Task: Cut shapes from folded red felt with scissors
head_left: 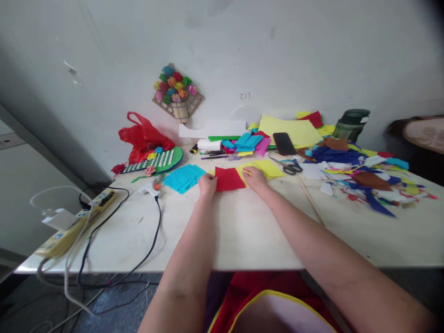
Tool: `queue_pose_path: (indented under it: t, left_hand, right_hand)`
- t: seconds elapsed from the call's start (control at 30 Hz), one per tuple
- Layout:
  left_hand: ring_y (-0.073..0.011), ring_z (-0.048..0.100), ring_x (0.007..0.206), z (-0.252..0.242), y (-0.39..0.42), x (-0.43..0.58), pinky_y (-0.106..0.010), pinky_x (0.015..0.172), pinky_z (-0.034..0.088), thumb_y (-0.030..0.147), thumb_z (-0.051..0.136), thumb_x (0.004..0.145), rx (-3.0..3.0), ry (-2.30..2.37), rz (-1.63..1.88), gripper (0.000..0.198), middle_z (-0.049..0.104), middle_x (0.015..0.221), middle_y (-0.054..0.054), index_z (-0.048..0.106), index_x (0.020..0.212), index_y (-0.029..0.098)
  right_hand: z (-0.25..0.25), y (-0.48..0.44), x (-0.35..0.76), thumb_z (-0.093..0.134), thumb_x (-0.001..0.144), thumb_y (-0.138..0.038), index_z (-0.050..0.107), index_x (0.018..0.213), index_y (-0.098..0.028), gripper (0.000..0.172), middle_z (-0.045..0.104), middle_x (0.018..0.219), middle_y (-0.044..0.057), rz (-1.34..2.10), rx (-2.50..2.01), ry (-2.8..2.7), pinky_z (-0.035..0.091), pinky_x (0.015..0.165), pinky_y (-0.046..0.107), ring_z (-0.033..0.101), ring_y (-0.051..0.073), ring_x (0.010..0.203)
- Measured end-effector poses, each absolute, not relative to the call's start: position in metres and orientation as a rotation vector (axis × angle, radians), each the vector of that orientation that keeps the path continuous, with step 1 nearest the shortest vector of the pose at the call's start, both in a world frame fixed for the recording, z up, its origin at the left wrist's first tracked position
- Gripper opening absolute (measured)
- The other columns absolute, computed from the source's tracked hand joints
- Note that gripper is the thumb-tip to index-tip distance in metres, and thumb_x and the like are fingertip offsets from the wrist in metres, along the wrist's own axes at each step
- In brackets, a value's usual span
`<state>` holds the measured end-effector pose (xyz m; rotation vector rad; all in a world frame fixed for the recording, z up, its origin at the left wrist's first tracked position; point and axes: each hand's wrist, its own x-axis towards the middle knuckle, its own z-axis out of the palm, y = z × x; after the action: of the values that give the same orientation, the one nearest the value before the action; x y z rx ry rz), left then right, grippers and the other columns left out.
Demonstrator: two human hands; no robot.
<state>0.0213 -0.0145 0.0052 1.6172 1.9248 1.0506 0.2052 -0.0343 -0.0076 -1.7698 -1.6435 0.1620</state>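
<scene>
A red square of paper [229,179] lies on the table between my two hands. My left hand [207,184] is closed at its left edge, thumb and fingers pinched on the paper. On the other side, my right hand [255,177] is curled with its fingertips together, and a bit of yellow shows at them. Under and behind that hand spread yellow paper sheets [272,168]. Left of my left hand sits a fanned stack of blue paper squares [183,178]. Scissors with dark handles [292,168] rest right of the yellow sheets.
A glue gun [152,187] and a power strip [78,226] with cables occupy the left. Paper scraps [367,171] heap up on the right, near a thin wooden stick [310,199]. Behind are a phone [284,144], a red bag [144,138] and a green bottle [352,125].
</scene>
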Motion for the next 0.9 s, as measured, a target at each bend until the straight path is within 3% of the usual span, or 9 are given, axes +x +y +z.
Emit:
queue_pose_path:
  t: [0.2, 0.4, 0.5, 0.67, 0.9]
  left_hand:
    - [-0.0172, 0.06, 0.075, 0.002, -0.012, 0.023, -0.024, 0.066, 0.043, 0.019, 0.06, 0.069, 1.583, 1.928, 1.079, 0.009, 0.067, 0.08, -0.008, 0.066, 0.075, 0.015]
    - [-0.0171, 0.062, 0.077, -0.002, -0.012, 0.023, -0.022, 0.063, 0.045, 0.016, 0.062, 0.069, 1.508, 1.866, 1.153, 0.042, 0.067, 0.086, -0.008, 0.058, 0.111, 0.015]
    - [-0.0157, 0.062, 0.073, 0.001, -0.014, 0.022, -0.021, 0.059, 0.045, 0.013, 0.061, 0.069, 1.458, 1.811, 1.151, 0.049, 0.067, 0.086, -0.007, 0.054, 0.117, 0.016]
    - [-0.015, 0.063, 0.068, -0.001, -0.009, 0.016, -0.019, 0.054, 0.045, 0.007, 0.058, 0.065, 1.383, 1.708, 1.082, 0.049, 0.067, 0.087, -0.009, 0.056, 0.114, 0.013]
    - [-0.0166, 0.064, 0.069, -0.006, -0.002, 0.011, -0.022, 0.06, 0.05, 0.003, 0.058, 0.059, 1.301, 1.565, 1.092, 0.043, 0.069, 0.082, -0.009, 0.064, 0.101, 0.009]
  right_hand:
    - [0.005, -0.022, 0.191, 0.044, 0.084, -0.028, 0.061, 0.112, -0.016, 0.034, 0.056, 0.122, 0.009, 0.077, -1.734, -1.812, 0.039, 0.095, 0.03, 0.051, 0.021, 0.112]
    - [0.001, -0.013, 0.18, 0.044, 0.085, -0.041, 0.048, 0.128, -0.014, 0.052, 0.034, 0.143, 0.011, 0.157, -1.729, -2.037, 0.03, 0.104, 0.034, 0.036, 0.025, 0.127]
    - [-0.007, -0.015, 0.179, 0.038, 0.087, -0.047, 0.043, 0.133, -0.014, 0.057, 0.03, 0.145, 0.011, 0.18, -1.774, -2.075, 0.024, 0.107, 0.035, 0.028, 0.025, 0.132]
    - [-0.013, -0.014, 0.182, 0.033, 0.088, -0.048, 0.038, 0.137, -0.015, 0.059, 0.026, 0.147, 0.009, 0.179, -1.771, -2.117, 0.021, 0.108, 0.034, 0.026, 0.023, 0.133]
    - [-0.013, -0.011, 0.181, 0.026, 0.088, -0.053, 0.03, 0.141, -0.017, 0.064, 0.02, 0.149, 0.006, 0.187, -1.812, -2.218, 0.018, 0.109, 0.036, 0.019, 0.023, 0.136]
